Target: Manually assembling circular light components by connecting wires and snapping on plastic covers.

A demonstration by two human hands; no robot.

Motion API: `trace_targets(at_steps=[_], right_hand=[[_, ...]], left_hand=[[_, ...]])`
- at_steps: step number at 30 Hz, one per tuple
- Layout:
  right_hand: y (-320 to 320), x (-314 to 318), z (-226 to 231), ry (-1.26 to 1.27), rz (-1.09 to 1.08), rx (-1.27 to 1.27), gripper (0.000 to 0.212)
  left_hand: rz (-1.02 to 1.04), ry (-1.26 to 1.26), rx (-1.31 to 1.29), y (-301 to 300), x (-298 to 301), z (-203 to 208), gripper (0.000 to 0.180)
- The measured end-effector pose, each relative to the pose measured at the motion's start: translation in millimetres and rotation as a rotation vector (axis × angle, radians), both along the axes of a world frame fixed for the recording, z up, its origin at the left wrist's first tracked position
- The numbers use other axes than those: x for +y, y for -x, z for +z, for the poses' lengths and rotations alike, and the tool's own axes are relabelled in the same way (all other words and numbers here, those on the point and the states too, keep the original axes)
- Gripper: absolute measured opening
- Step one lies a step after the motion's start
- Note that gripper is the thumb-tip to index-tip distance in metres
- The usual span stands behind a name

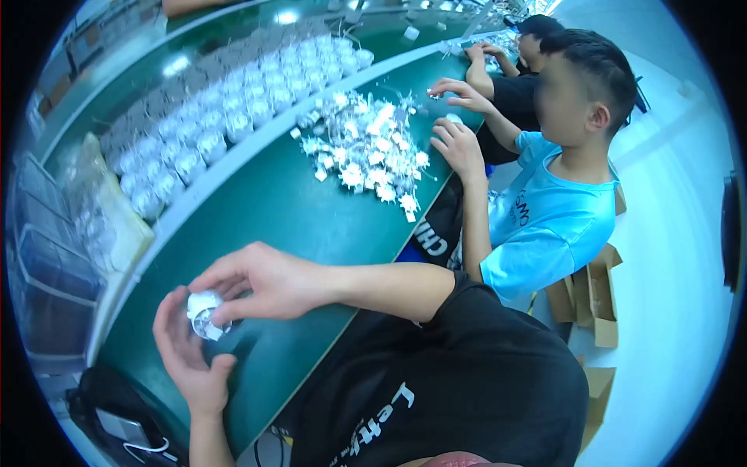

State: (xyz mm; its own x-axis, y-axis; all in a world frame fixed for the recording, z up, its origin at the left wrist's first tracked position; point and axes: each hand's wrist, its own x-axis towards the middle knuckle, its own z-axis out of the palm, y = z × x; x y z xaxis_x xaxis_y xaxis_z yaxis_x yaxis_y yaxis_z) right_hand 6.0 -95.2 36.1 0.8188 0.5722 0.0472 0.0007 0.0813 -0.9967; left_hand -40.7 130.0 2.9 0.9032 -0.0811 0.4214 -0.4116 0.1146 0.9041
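Over the green bench, a small round white part (pixel 205 303) with a shiny lower side and thin wires is between my two hands. My right hand (pixel 268 282) pinches it between thumb and bent fingers, from the right. Curved around its left side, my left hand (pixel 191 354) has its thumb spread away and the palm half open. The left fingertips reach the part's edge, and whether they press on it is hard to see. A heap of small white pieces with wires (pixel 366 144) lies farther along the green bench (pixel 303 222).
Rows of clear round cups (pixel 241 109) stand behind a raised pale rail (pixel 257 140). Plastic bins (pixel 50 272) are at the left, a black bag (pixel 117 416) near my left forearm. A co-worker in light blue (pixel 545 210) handles small parts at right; cardboard boxes (pixel 595 300) sit behind.
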Motion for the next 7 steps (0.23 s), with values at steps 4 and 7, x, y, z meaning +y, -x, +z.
trace_targets(at_steps=[4, 7], right_hand=[[-7, 2, 1, 0.097, -0.028, -0.164, 0.039], [-17, 11, -2, 0.159, 0.02, -0.092, 0.041]], left_hand=[[-0.166, 0.078, 0.461, -18, 24, -23, 0.094], [-0.153, -0.012, 0.631, -16, 38, -22, 0.114]])
